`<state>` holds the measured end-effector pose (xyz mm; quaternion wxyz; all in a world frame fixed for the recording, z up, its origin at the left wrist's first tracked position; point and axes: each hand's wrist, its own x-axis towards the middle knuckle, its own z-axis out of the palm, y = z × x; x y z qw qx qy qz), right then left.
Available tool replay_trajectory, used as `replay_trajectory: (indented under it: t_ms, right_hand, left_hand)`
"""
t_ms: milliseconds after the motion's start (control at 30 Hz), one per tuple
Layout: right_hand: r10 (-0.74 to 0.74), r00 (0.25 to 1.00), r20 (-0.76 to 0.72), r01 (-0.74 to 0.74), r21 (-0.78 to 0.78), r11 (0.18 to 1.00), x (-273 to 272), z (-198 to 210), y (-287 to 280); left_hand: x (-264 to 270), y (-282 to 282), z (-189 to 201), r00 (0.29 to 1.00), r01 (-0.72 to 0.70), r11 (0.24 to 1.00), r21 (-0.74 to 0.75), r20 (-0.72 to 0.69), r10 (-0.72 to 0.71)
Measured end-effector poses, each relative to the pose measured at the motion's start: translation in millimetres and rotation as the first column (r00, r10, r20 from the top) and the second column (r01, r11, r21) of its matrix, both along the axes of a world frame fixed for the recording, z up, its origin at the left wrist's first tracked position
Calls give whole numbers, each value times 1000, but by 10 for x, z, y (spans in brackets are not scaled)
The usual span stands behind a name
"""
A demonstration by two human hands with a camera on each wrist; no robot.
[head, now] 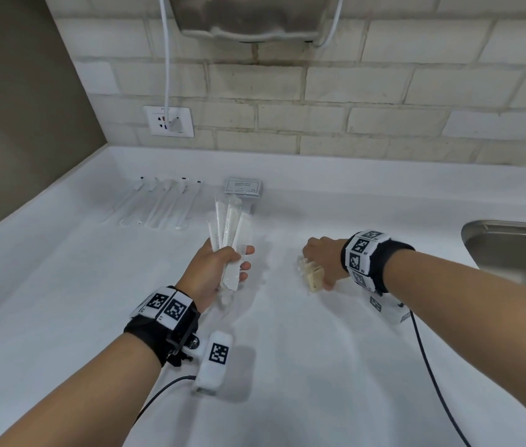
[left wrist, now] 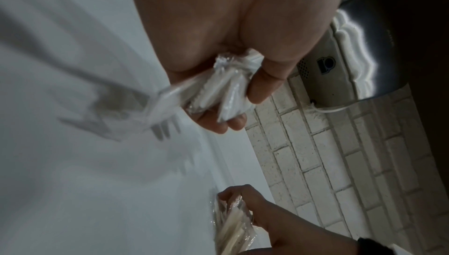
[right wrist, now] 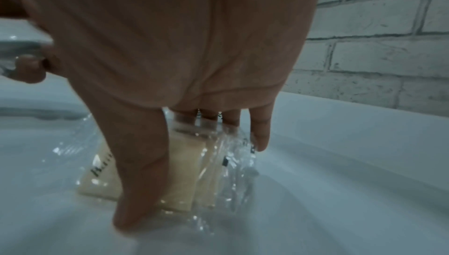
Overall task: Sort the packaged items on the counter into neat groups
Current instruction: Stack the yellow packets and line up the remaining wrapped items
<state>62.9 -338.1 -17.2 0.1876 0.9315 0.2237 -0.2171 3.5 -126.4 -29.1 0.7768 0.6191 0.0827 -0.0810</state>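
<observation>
While left hand [head: 210, 272] grips combs [head: 227, 221], right fingers [right wrist: 141, 163] straddle—seemingly—cream packets [right wrist: 184, 170].

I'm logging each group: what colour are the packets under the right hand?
Cream, in clear wrappers; the right wrist view shows it best.

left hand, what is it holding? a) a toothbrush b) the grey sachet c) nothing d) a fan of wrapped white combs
d: the left hand grips a fanned bunch of wrapped white combs above the counter, while wrapped toothbrushes lie in a row at the back.
</observation>
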Motion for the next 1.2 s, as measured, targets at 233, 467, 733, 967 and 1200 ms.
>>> replay_trajectory:
  t_ms: [233,467,733,967,1200]
  right_hand:
    - [-15,1000,24,14,44,999,-11,-87,-73]
    - [-16,998,-66,33,261,965,-80,4,-7]
    - [65,998,-3,-56,458,887,-310,-87,152]
    - [85,995,-49,-56,422,905,-345,-216,129]
    - [3,996,-87,36,434,900,-195,-61,189]
  left_hand:
    - [-40,-24,15,1000,16,999,32,7,-17]
    - [-66,2,-38,1000,12,998,56,-11,-12]
    - [-15,-81,-187,994,83,956,282,-98,-57]
    - [-25,-169,-219,963,268,891,366,-83,-256]
    - [1,-98,-154,993,109,947,303,-78,-89]
